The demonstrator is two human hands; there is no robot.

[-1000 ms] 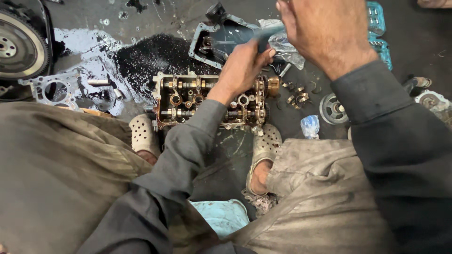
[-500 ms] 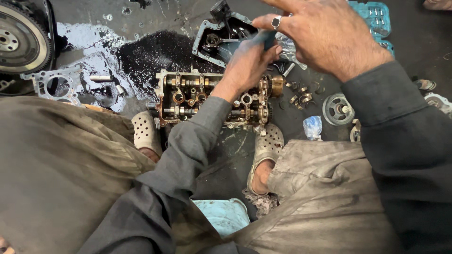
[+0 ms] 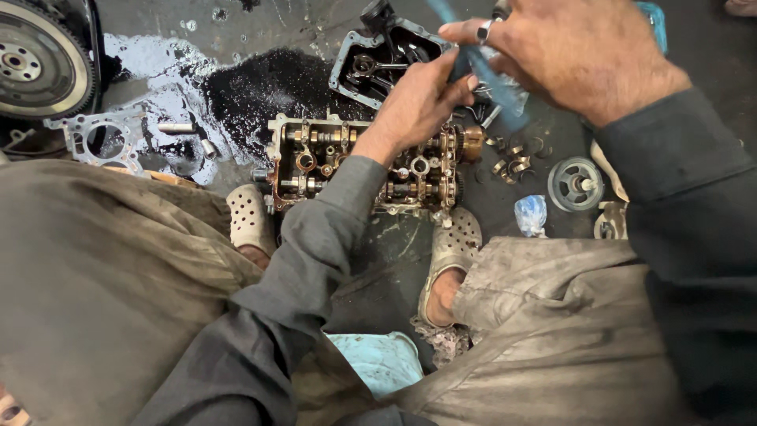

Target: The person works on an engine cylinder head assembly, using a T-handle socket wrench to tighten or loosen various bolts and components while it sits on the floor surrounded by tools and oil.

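Oily bare-metal cylinder head [image 3: 363, 166] looked greasy and dull, with brassy cam parts. Thin translucent blue plastic strip [image 3: 493, 75] was glossy and blurred, pinched between left hand [image 3: 414, 102] and right hand [image 3: 576, 51]. Grey concrete floor [image 3: 315, 24] was rough, with a wet black oil patch [image 3: 268, 87]. Grey cloth trousers [image 3: 552, 315] were matt and stained. Perforated beige rubber clogs [image 3: 251, 217] were matt.

The blue strip [image 3: 487, 75] between the hands is blurred, and its kind cannot be told. The left hand [image 3: 418, 102] and sleeve hide the middle of the cylinder head [image 3: 315, 158]. The right hand [image 3: 576, 51] is cut by the top edge. The flywheel [image 3: 39, 63] is cut at the left edge.
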